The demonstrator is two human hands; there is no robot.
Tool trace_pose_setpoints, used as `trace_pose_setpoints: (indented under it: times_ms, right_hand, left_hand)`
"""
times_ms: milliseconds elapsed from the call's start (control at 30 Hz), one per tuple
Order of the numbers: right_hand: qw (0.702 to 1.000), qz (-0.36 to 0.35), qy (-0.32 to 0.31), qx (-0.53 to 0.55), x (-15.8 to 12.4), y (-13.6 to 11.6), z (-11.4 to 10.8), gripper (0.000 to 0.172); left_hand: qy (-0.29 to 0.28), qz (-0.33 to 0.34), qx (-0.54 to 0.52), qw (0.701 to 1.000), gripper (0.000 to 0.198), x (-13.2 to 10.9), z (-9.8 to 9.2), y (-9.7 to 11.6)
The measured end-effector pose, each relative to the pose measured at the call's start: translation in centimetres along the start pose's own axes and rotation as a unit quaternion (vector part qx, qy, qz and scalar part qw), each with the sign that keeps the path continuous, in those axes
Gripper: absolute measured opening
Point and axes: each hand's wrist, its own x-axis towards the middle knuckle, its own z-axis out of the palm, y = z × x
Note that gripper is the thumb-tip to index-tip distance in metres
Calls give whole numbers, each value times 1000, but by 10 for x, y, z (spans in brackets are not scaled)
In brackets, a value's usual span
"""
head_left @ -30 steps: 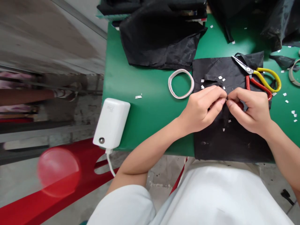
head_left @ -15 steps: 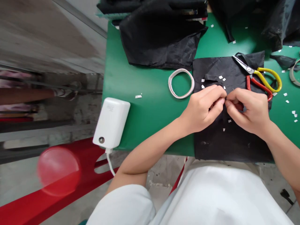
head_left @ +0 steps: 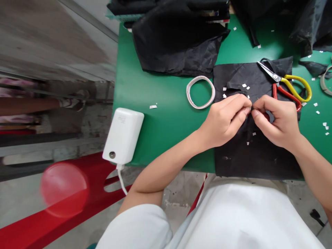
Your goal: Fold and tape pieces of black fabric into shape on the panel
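Observation:
My left hand [head_left: 228, 119] and my right hand [head_left: 277, 121] meet fingertip to fingertip above a black fabric sheet [head_left: 236, 159]. Both are closed in a pinch on a small dark piece that looks like black fabric; most of it is hidden by the fingers. Beside my right hand lie scissors [head_left: 285, 83] with one yellow and one red handle, blades apart, resting on the sheet. Small white paper bits [head_left: 244, 85] are scattered around my fingers. To the left of my left hand a pale ring-shaped roll of tape [head_left: 200, 92] lies flat.
A white power bank [head_left: 124, 135] with a cable sits at the green table's [head_left: 166, 138] left edge. Black fabric [head_left: 178, 48] is piled at the back. Another pale ring [head_left: 326, 81] lies far right. A red chair or stool [head_left: 98, 173] stands left, below the table.
My right hand has shifted slightly to the right, its fingertips a little apart from the left ones. The left hand has hardly moved.

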Motion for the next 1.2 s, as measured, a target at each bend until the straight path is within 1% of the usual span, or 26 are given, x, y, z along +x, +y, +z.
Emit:
trace_pose_setpoints:
  times_ms: [167, 367, 467, 700, 1033, 1200]
  right_hand:
    - [1000, 17, -3, 18, -1, 1, 0, 13]
    - [999, 28, -13, 23, -1, 1, 0, 13]
    - [999, 28, -13, 27, -1, 1, 0, 13]
    - [999, 26, -6, 29, -1, 2, 0, 13]
    - [999, 21, -10, 30, -2, 2, 0, 13]
    - [999, 22, -17, 30, -1, 1, -1, 13]
  left_hand:
    - [-6, -20, -15, 1000, 15, -1, 0, 2]
    - [-11, -26, -13, 999, 14, -1, -1, 2]
    - [-12, -21, -10, 1000, 14, -1, -1, 2]
    - [6, 7, 8, 1000, 13, 0, 0, -1]
    - [-9, -32, -27, 999, 17, 0, -1, 1]
    - [-11, -28, -34, 999, 16, 0, -2, 2]
